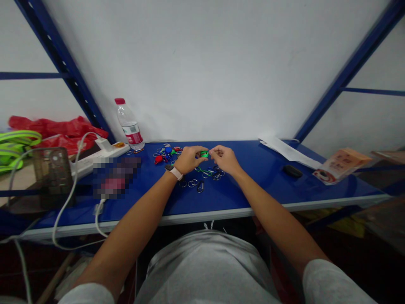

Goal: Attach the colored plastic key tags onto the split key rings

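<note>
My left hand (189,159) and my right hand (225,159) meet over the blue table (253,185), both with fingers pinched together. Between them sits a small green key tag (204,154), held by the fingertips of both hands. Under and behind the hands lies a scatter of coloured key tags and metal key rings (167,153), blue, red and green. Loose silver rings (193,183) and a dark carabiner clip (200,186) lie just in front of my left wrist, which wears a pale watch strap.
A water bottle (128,125) with a red cap stands at the back left beside a white power strip (95,158) with cables. A small black object (292,171), an orange box (341,164) and papers (286,151) lie on the right. Red bags (57,128) sit at the far left.
</note>
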Tool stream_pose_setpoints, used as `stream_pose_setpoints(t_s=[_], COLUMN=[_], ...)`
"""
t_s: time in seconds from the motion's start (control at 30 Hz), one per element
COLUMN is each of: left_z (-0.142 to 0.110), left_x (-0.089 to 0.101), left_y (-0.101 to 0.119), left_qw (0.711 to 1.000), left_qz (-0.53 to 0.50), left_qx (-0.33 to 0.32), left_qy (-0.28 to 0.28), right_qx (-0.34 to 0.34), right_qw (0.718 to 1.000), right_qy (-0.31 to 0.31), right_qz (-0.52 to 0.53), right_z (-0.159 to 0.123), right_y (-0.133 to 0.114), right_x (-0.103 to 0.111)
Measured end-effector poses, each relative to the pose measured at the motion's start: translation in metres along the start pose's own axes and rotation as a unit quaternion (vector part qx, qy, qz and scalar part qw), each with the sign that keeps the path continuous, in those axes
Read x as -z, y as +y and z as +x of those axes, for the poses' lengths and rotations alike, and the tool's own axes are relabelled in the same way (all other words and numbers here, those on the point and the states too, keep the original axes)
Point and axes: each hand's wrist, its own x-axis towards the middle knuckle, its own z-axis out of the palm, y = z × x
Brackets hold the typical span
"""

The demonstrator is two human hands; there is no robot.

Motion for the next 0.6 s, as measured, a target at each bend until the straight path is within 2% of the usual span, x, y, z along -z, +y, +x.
stream_pose_setpoints(t_s=[0.6], left_z=[0.0022], left_x=[0.0035], left_y=[0.0027], left_qw=[1.0], left_qz=[0.011], left_qx=[0.008], left_qy=[0.013], right_qx=[0.007], right_qw=[0.999], right_qy=[0.035], right_qz=[0.002], right_z=[0.0028], right_y=[-0.0019], right_x=[0.0051])
